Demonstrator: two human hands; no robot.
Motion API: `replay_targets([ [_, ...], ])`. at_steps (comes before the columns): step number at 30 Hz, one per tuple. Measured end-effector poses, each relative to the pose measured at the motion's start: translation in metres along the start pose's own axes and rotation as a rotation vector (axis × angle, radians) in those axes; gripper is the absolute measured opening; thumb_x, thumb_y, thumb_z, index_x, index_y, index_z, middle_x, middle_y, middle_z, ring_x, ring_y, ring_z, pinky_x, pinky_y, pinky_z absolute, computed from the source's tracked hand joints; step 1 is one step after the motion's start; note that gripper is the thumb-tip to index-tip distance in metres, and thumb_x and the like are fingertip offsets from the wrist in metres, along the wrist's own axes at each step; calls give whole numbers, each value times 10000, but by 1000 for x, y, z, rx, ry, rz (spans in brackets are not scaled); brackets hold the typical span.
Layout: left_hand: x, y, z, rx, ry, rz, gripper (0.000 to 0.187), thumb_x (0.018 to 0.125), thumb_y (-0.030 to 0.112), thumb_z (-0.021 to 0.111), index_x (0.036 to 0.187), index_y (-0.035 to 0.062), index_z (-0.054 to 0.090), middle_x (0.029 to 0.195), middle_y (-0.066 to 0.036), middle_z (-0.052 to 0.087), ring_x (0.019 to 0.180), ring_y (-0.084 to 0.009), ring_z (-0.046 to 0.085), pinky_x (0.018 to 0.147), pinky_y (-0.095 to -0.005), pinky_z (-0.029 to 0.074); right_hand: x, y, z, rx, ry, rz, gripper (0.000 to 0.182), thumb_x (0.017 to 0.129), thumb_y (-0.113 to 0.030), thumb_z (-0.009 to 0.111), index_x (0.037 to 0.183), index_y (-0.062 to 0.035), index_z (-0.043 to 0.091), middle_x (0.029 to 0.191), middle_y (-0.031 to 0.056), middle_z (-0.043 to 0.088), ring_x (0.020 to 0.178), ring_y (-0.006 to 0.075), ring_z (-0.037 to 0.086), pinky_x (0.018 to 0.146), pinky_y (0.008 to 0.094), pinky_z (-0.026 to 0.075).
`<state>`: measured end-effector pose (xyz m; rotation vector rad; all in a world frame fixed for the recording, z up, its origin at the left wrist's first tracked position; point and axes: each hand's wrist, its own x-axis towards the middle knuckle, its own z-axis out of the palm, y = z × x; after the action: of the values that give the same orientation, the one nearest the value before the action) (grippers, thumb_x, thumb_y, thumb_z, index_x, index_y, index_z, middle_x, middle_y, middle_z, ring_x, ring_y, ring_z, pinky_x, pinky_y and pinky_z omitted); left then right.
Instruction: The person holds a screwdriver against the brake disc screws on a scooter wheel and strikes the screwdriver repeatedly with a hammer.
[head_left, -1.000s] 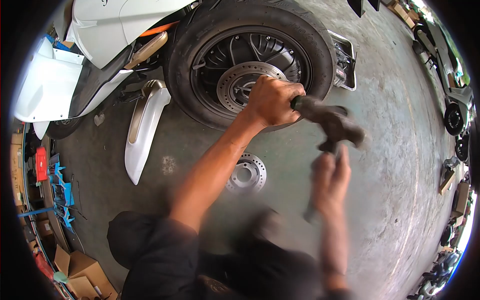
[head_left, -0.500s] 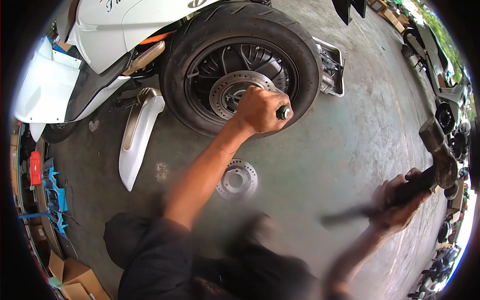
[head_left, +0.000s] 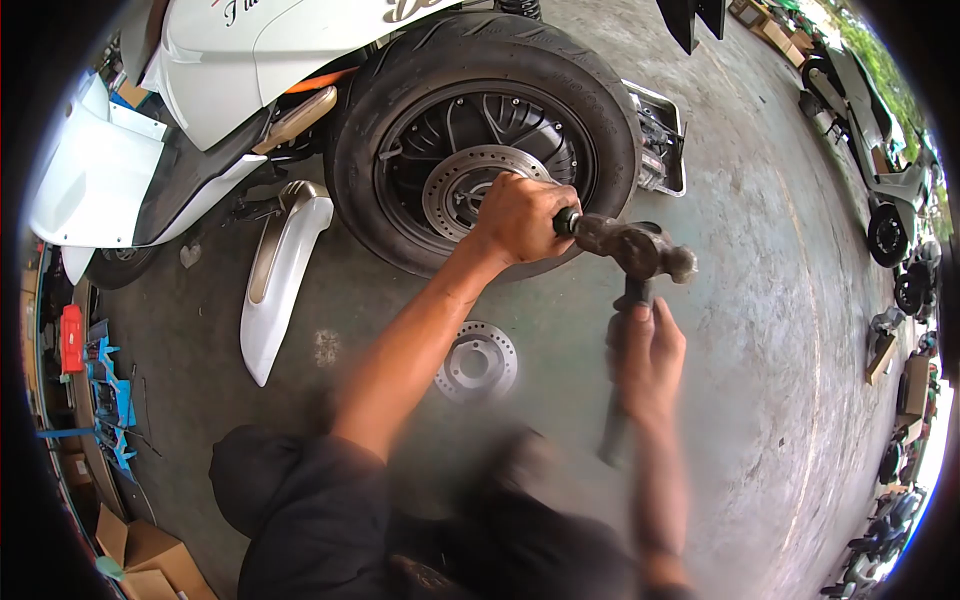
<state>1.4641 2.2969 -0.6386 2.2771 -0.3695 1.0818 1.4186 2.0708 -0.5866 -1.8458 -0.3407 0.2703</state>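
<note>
My left hand (head_left: 525, 215) is wrapped round what looks like a screwdriver (head_left: 566, 221). Only its dark handle end with a metal cap shows; the tip is hidden behind the fist. Beneath that fist lies a drilled brake disc (head_left: 440, 193) at the hub of a black-tyred wheel (head_left: 360, 200). My right hand (head_left: 655, 355) grips a ball-peen hammer (head_left: 645, 250) by its dark handle. The hammer's flat face is at the screwdriver's end, seemingly touching it. A second brake disc (head_left: 477, 362) lies on the floor below my left forearm.
White motorbike bodywork (head_left: 260, 60) stands at upper left, with a loose white panel (head_left: 280, 290) on the floor. A metal-framed part (head_left: 660, 140) sits right of the wheel. Blue tools (head_left: 110, 385) and a cardboard box (head_left: 160, 560) line the left; motorbikes (head_left: 870, 160) line the right.
My right hand has swung the hammer from the far right leftward to the screwdriver's end. My left hand has stayed almost still at the wheel hub.
</note>
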Motion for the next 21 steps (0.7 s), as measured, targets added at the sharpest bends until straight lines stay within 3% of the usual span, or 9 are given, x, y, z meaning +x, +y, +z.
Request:
replay_targets([
  [7, 2, 1, -1, -4, -32, -56, 118, 677, 173, 704, 648, 103, 614, 602, -74, 633, 563, -262, 644, 513, -371, 493, 3, -7, -11, 82, 37, -36, 409, 1036, -390, 439, 995, 3, 544, 630, -6, 481, 489, 63, 432, 431, 238, 358],
  [9, 1, 3, -2, 7, -4, 0, 139, 683, 86, 691, 609, 64, 575, 561, -97, 595, 487, -277, 598, 471, -355, 456, -4, -28, -39, 136, 247, -157, 449, 1041, -437, 383, 1054, -12, 529, 655, 31, 504, 437, 68, 420, 366, 220, 329],
  [11, -1, 3, 0, 22, 29, -3, 163, 700, 94, 695, 597, 69, 571, 553, -87, 597, 483, -264, 599, 464, -347, 454, -6, -63, -74, 614, 689, -301, 529, 1042, -486, 309, 1090, 4, 500, 645, 51, 456, 394, 93, 358, 336, 233, 304],
  [12, -1, 3, 2, 15, 35, -2, 159, 703, 99, 694, 600, 72, 576, 557, -84, 601, 487, -262, 602, 465, -345, 457, -16, -63, -124, 515, 410, -673, 487, 1045, -446, 334, 1086, 14, 491, 636, 43, 422, 395, 109, 341, 340, 244, 305],
  [14, 0, 0, 1, 20, 30, -18, 149, 704, 108, 696, 606, 79, 587, 566, -79, 610, 497, -261, 611, 470, -344, 465, -39, -78, -203, 21, 645, -970, 468, 929, -450, 460, 842, 9, 496, 608, 73, 411, 499, 170, 403, 468, 273, 370],
  [16, 0, -1, 3, 32, 23, -40, 126, 695, 120, 707, 623, 84, 610, 576, -76, 617, 515, -261, 623, 474, -348, 471, -47, -80, -225, 132, 694, -1053, 462, 903, -435, 506, 765, 6, 512, 586, 57, 399, 525, 170, 417, 508, 271, 390],
  [18, 2, -5, 1, 52, 55, -38, 119, 694, 126, 709, 631, 82, 619, 581, -78, 619, 523, -262, 627, 476, -349, 473, -28, -33, -159, 43, 758, -915, 385, 935, -387, 505, 846, -15, 545, 584, 41, 430, 522, 144, 433, 498, 275, 389],
  [19, -1, -1, 1, 56, 67, -31, 113, 693, 133, 711, 638, 80, 627, 586, -80, 622, 532, -262, 632, 479, -349, 476, -10, -6, -98, -68, 659, -749, 348, 951, -362, 505, 886, -25, 561, 583, 33, 445, 520, 131, 440, 492, 276, 388],
  [21, -9, 3, 12, 90, -72, -48, 96, 686, 157, 713, 648, 93, 653, 597, -93, 627, 573, -263, 655, 505, -350, 495, 12, 39, -23, -351, 203, -446, 284, 983, -314, 504, 967, -45, 593, 582, 18, 475, 517, 105, 456, 482, 280, 386],
])
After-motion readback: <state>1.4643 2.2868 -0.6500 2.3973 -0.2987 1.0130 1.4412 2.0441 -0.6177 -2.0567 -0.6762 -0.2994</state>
